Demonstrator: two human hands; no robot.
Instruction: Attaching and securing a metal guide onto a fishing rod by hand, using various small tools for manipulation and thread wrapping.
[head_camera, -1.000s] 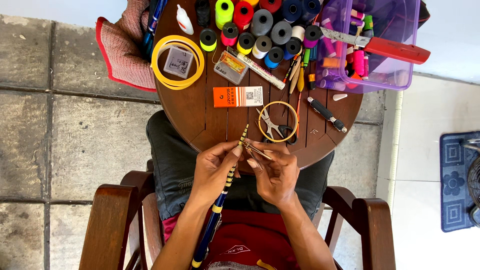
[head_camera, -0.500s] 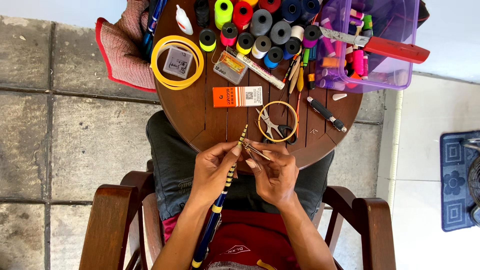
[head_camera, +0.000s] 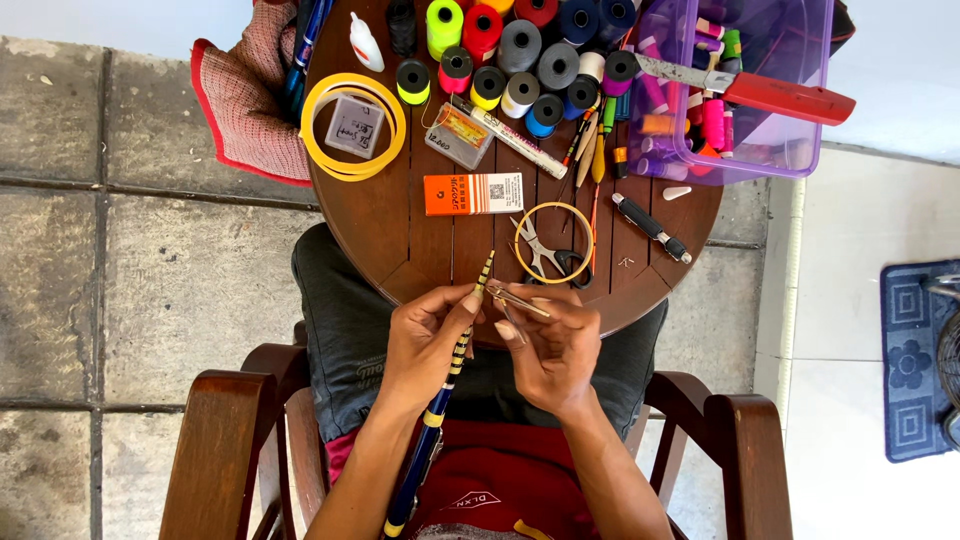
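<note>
My left hand (head_camera: 428, 345) grips a long thin rod (head_camera: 452, 372) with black and yellow bands near its tip and a dark blue lower part running down past my lap. My right hand (head_camera: 552, 348) pinches a thin metal tool (head_camera: 520, 301) against the rod's tip, at the near edge of the round wooden table (head_camera: 400, 240). Both hands sit close together, just in front of the table rim.
On the table lie small scissors (head_camera: 546, 258) inside a yellow ring (head_camera: 553, 243), an orange packet (head_camera: 472, 193), a black-handled tool (head_camera: 650, 227), a coil of yellow line (head_camera: 353, 127) and several thread spools (head_camera: 520, 60). A purple plastic bin (head_camera: 745, 90) stands at right. Wooden chair arms (head_camera: 215, 440) flank me.
</note>
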